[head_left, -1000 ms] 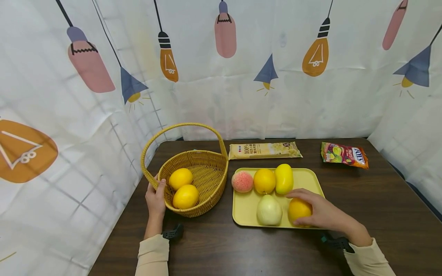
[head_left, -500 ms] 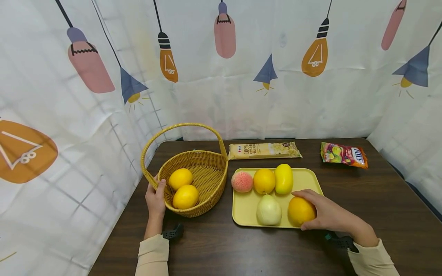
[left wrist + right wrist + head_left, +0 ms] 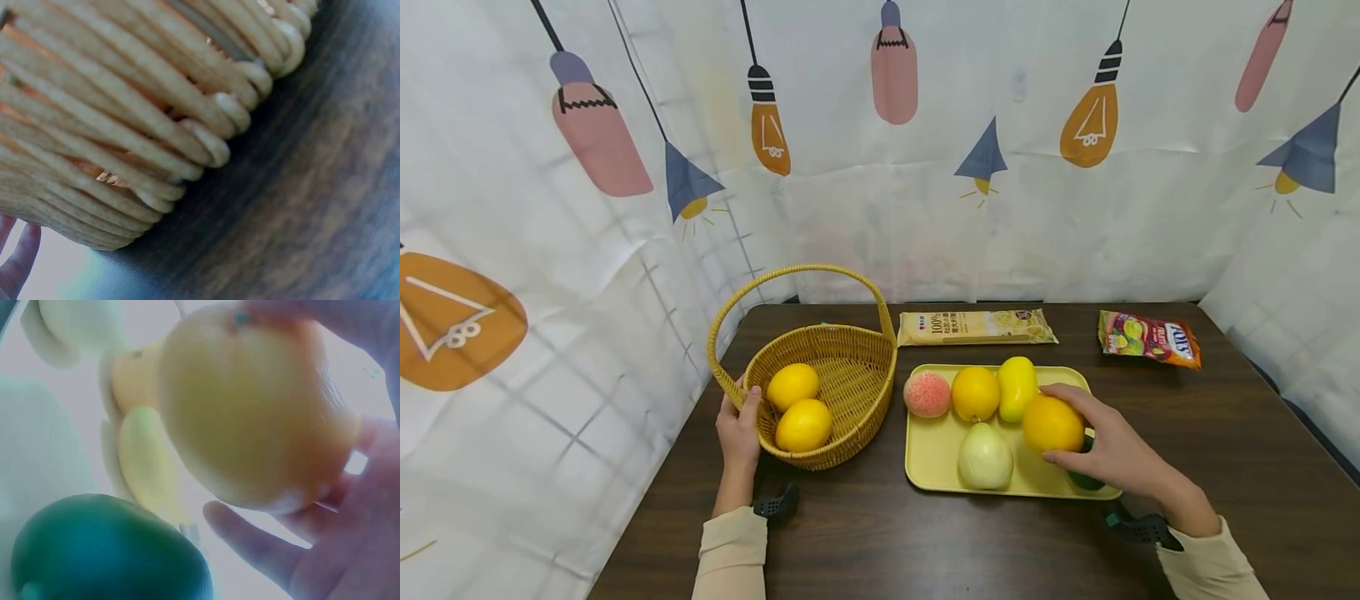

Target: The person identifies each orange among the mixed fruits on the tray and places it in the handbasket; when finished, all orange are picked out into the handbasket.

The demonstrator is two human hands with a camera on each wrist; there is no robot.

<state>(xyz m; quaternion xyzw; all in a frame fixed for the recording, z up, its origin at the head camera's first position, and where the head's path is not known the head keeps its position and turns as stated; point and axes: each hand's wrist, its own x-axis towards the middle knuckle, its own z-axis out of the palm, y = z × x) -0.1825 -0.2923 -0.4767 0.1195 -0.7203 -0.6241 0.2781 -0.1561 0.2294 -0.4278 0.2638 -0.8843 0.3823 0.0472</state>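
Note:
My right hand [image 3: 1112, 442] grips an orange [image 3: 1052, 423], thumb on the near side and fingers round the far side, raised above the yellow tray [image 3: 932, 475]. Just below the orange lies a dark green fruit [image 3: 106, 550], mostly covered by the hand in the head view. My left hand [image 3: 739, 429] holds the left rim of the wicker basket [image 3: 857, 375], thumb over the edge near the handle's foot. Inside the basket are two yellow fruits [image 3: 803, 426], side by side. The left wrist view shows the basket's woven wall [image 3: 125, 112] and some fingers at its lower left.
On the tray lie a pink peach [image 3: 927, 394], another orange [image 3: 975, 393], a long yellow fruit [image 3: 1017, 388] and a pale green pear [image 3: 986, 457]. Behind it is a pasta packet [image 3: 977, 327]; a sweets bag [image 3: 1150, 338] lies at the back right of the dark table [image 3: 880, 542].
My right hand has taken hold of the orange and raised it off the tray, uncovering the dark green fruit. The left hand and basket stay in place.

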